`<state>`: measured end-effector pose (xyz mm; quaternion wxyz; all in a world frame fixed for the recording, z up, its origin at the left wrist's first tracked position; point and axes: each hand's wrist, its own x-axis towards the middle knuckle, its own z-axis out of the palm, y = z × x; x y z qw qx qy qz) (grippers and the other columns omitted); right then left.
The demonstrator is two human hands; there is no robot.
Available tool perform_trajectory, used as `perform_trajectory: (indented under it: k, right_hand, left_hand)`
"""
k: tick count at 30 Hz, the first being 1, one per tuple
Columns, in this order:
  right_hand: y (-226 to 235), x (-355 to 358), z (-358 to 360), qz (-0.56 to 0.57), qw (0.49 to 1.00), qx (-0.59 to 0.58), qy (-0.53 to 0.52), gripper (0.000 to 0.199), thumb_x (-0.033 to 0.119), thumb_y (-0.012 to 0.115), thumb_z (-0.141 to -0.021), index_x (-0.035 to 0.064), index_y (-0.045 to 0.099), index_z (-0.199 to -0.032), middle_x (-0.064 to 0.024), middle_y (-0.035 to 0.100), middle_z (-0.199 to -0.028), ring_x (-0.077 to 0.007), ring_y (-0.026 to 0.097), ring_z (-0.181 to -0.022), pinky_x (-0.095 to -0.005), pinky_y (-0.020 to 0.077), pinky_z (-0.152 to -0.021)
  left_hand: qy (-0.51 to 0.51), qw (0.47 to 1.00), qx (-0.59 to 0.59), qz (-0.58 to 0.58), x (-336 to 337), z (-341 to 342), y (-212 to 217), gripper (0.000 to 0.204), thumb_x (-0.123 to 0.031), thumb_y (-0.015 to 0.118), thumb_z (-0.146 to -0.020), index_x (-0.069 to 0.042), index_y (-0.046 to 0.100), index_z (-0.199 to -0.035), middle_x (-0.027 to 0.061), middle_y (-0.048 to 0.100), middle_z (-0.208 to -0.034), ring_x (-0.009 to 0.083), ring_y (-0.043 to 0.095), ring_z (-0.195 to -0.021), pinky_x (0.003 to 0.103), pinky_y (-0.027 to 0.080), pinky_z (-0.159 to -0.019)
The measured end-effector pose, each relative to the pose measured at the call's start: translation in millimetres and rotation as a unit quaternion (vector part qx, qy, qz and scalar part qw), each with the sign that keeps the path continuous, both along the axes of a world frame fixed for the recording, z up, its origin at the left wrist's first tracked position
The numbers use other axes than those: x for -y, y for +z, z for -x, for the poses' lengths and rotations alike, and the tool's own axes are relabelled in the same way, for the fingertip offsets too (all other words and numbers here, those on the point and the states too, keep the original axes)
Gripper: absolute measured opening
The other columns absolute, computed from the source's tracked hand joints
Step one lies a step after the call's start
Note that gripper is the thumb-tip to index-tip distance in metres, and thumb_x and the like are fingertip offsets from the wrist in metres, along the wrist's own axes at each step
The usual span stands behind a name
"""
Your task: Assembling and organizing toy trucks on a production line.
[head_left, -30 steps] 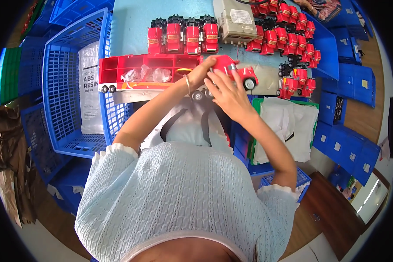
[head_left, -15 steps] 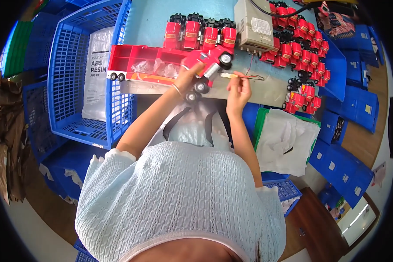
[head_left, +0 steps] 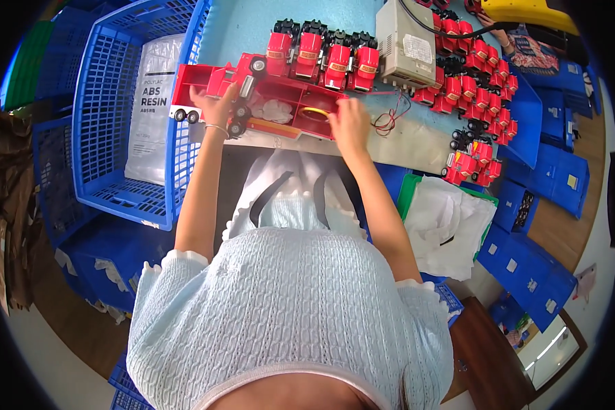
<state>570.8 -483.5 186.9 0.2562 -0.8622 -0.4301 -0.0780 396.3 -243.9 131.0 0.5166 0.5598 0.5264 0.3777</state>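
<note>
My left hand point(head_left: 219, 106) grips a red toy truck cab with black wheels point(head_left: 242, 82) over the left part of a long red compartment tray point(head_left: 280, 92) at the table's front edge. My right hand point(head_left: 347, 123) reaches into the tray's right end, fingers by a yellow ring-like piece point(head_left: 314, 111); whether it holds anything I cannot tell. Clear bags of small parts point(head_left: 273, 109) lie in the tray's middle compartment. A row of finished red toy trucks point(head_left: 321, 51) stands just behind the tray.
A big blue crate point(head_left: 106, 123) with a white plastic sack point(head_left: 150, 102) sits at my left. A grey power box point(head_left: 406, 41) with wires point(head_left: 389, 119) stands behind-right, with many more red trucks point(head_left: 478, 89). A green bin of white bags point(head_left: 451, 219) and blue bins point(head_left: 547, 171) lie to the right.
My left hand has carried the truck cab leftward over the tray. My right hand dropped from the wires into the tray's right end. The view shifted toward the left.
</note>
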Motion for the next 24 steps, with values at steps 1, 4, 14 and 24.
perform_trajectory:
  k: [1,4,14,24]
  right_hand:
    - [-6,-5,0,0.0,1.0,0.003,0.0,0.017,0.014,0.066,-0.071,0.0066,0.057,-0.084,-0.0058,0.053,-0.074,-0.0282,0.053,-0.075,-0.0389,0.0401,-0.064]
    - [-44,-7,0,0.148,0.986,0.044,0.058,0.013,0.008,0.06,-0.071,0.0074,0.055,-0.083,-0.0055,0.051,-0.075,-0.0242,0.051,-0.084,-0.038,0.039,-0.073]
    - [112,-13,7,-0.131,0.981,-0.034,0.141,0.039,0.003,0.068,-0.067,0.0055,0.055,-0.104,-0.0068,0.056,-0.086,-0.0231,0.054,-0.078,-0.0345,0.041,-0.07]
    - [177,24,26,-0.205,0.972,-0.1,0.048,0.02,0.002,0.065,-0.075,-0.0003,0.06,-0.095,-0.0095,0.057,-0.086,-0.0225,0.056,-0.083,-0.0307,0.0458,-0.073]
  left_hand:
    - [0.014,0.992,-0.082,-0.097,-4,4,-4,0.085,-0.021,0.075,-0.068,-0.003,0.021,-0.132,0.0177,0.048,-0.113,0.0286,0.047,-0.106,0.037,0.04,-0.09]
    - [0.001,0.941,-0.221,-0.257,0,1,20,0.082,-0.019,0.075,-0.067,-0.002,0.026,-0.13,0.02,0.047,-0.114,0.0319,0.044,-0.111,0.037,0.036,-0.094]
    - [-0.568,0.821,-0.02,-0.044,100,-65,140,0.019,-0.016,0.054,-0.086,-0.001,0.055,-0.097,0.0079,0.059,-0.073,0.0232,0.057,-0.066,0.032,0.046,-0.064]
    - [-0.604,0.786,0.124,0.051,130,-68,210,0.026,-0.019,0.042,-0.093,0.002,0.054,-0.102,0.0006,0.052,-0.069,0.0054,0.047,-0.061,0.02,0.038,-0.055]
